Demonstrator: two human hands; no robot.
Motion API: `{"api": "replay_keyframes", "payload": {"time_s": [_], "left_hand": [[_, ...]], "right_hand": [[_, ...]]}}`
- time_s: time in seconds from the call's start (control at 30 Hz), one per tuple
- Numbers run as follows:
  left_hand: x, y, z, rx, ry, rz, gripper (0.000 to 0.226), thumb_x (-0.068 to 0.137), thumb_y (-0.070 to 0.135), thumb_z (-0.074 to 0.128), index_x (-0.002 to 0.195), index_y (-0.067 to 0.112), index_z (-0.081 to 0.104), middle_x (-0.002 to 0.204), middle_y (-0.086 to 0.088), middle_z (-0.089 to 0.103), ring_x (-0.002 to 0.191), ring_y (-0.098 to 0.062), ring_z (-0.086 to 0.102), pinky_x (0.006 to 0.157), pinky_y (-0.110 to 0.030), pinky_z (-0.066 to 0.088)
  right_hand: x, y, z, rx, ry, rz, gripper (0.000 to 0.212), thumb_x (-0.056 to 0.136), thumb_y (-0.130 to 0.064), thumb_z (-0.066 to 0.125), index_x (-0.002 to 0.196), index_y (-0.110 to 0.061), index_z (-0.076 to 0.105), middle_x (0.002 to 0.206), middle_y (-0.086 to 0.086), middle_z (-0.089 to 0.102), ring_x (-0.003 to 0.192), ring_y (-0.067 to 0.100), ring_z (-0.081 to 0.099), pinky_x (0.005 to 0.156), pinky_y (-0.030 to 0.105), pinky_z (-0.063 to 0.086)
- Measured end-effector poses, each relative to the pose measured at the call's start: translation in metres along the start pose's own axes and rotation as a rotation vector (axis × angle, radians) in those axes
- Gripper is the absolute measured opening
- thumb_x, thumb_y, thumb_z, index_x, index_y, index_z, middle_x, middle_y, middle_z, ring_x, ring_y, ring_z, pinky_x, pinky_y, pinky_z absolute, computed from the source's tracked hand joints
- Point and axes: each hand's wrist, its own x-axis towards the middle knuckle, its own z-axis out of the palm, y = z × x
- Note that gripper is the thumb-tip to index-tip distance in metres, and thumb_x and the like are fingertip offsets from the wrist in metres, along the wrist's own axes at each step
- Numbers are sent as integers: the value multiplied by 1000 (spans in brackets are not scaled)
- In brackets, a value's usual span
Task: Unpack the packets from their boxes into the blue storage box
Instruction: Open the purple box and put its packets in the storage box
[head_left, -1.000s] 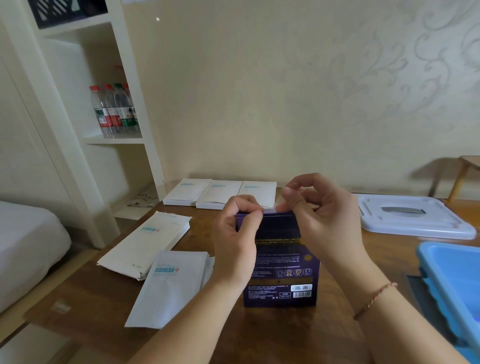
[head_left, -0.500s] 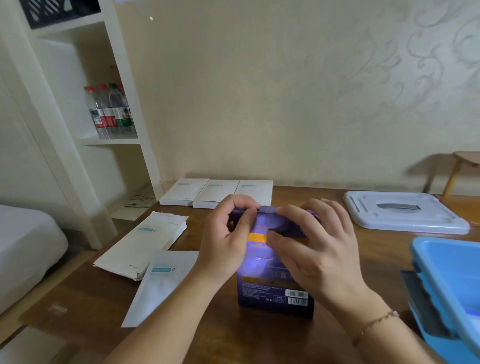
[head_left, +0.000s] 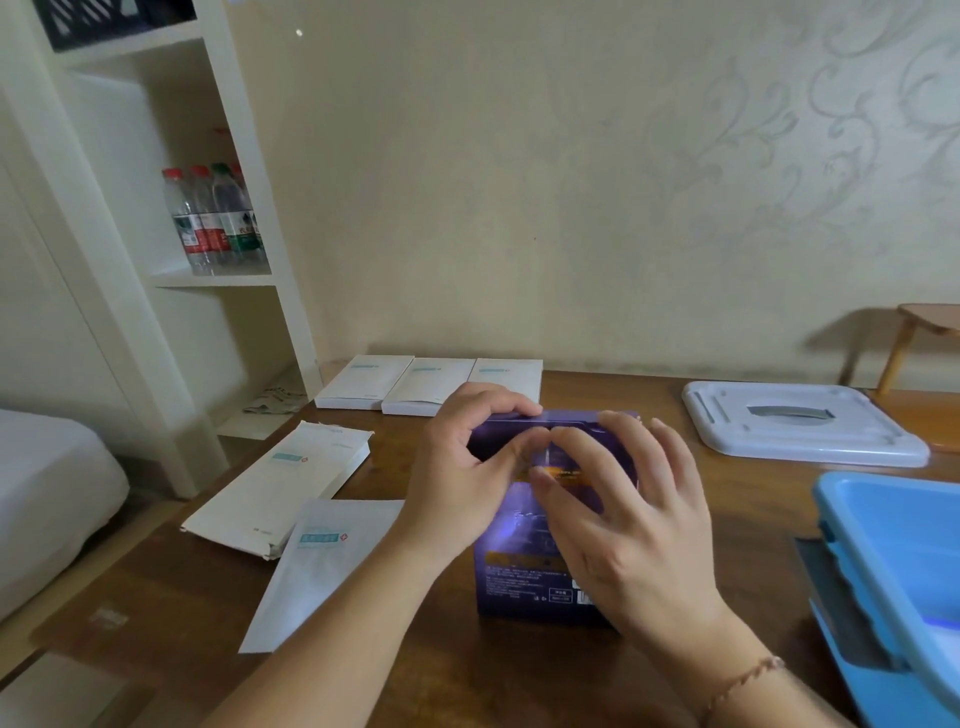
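Two hands work the top of a purple box standing on the table.

At frame centre the purple box (head_left: 540, 566) stands upright on the wooden table (head_left: 467, 670). The left hand (head_left: 462, 478) has its grip curled round the box's upper left corner; the right hand (head_left: 628, 525) lies across the front with fingers (head_left: 576, 457) bent onto the top flap. The blue storage box (head_left: 904, 556) sits at the right edge, its white lid (head_left: 800, 421) behind it. Left of centre lie a white packet (head_left: 322, 566) and an opened white box (head_left: 280, 488); three more white boxes (head_left: 431, 384) line the far edge. Water bottles (head_left: 213, 218) stand on a shelf, upper left.
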Motion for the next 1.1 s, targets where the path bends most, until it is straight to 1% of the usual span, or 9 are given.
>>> {"api": "replay_keyframes", "payload": {"time_s": [0.2, 0.33, 0.4, 0.47, 0.63, 0.7, 0.8, 1.0, 1.1], "left_hand": [[12, 1, -17, 30, -229, -206, 34, 78, 23, 83, 94, 47, 65, 94, 20, 68, 90, -9, 67, 71, -16, 51], [17, 9, -36, 78, -230, -164, 42, 70, 31, 82, 105, 47, 65, 102, 22, 68, 99, -5, 65, 78, -16, 54], [9, 10, -39, 86, -195, -89, 43, 72, 25, 83, 108, 42, 67, 104, 21, 66, 102, -6, 63, 81, -13, 51], [-5, 5, -35, 176, -205, 21, 41, 74, 14, 84, 106, 34, 69, 102, 19, 64, 102, -7, 61, 83, -10, 47], [-40, -21, -14, 396, -388, 7, 39, 82, 13, 77, 115, 28, 65, 117, 16, 54, 109, 3, 50, 92, -14, 48], [-47, -27, -4, 444, -519, -112, 42, 85, 25, 74, 120, 38, 54, 130, 20, 45, 120, 2, 39, 105, -26, 41], [-48, -34, -3, 656, -684, -241, 59, 82, 61, 64, 134, 44, 39, 146, 19, 32, 137, -8, 23, 114, -43, 19], [-67, -40, -88, 813, -167, -464, 34, 90, 55, 57, 120, 39, 57, 117, 23, 51, 112, 1, 45, 83, -17, 38], [-82, -48, -145, 1042, -101, -663, 28, 92, 54, 53, 109, 32, 60, 105, 17, 60, 88, -4, 52, 60, -15, 41]], "right_hand": [[-26, -9, -5, 93, -157, 28, 15, 75, -23, 70, 90, -21, 74, 135, 11, 58, 128, 41, 44, 103, 61, 35], [-32, -11, -11, 527, 6, 599, 64, 76, -24, 81, 131, -17, 49, 144, 3, 42, 137, 21, 38, 114, 34, 32], [-27, -8, -11, 654, 16, 720, 73, 77, -20, 77, 140, -22, 40, 139, -8, 50, 130, 9, 47, 108, 18, 35], [-21, -1, -10, 561, -17, 669, 57, 77, -14, 77, 128, -26, 53, 124, -16, 58, 117, 11, 57, 97, 12, 38], [-23, 4, 2, 324, -297, 449, 55, 63, -9, 86, 113, -24, 69, 118, -4, 66, 103, 19, 63, 66, 20, 47], [-33, 5, 8, 192, -414, 345, 48, 58, -6, 89, 101, -24, 76, 104, -5, 74, 88, 21, 70, 54, 26, 53], [-48, 7, 13, 118, -538, 447, 53, 52, 1, 88, 98, -21, 77, 103, -2, 75, 83, 24, 72, 48, 32, 55], [-48, -2, 11, 130, -843, 492, 45, 69, -8, 68, 111, -24, 72, 126, -8, 64, 115, 23, 59, 88, 36, 52], [-32, -21, 6, 175, -635, 516, 33, 65, -6, 76, 97, -16, 77, 103, 2, 73, 95, 30, 65, 77, 39, 54]]}}
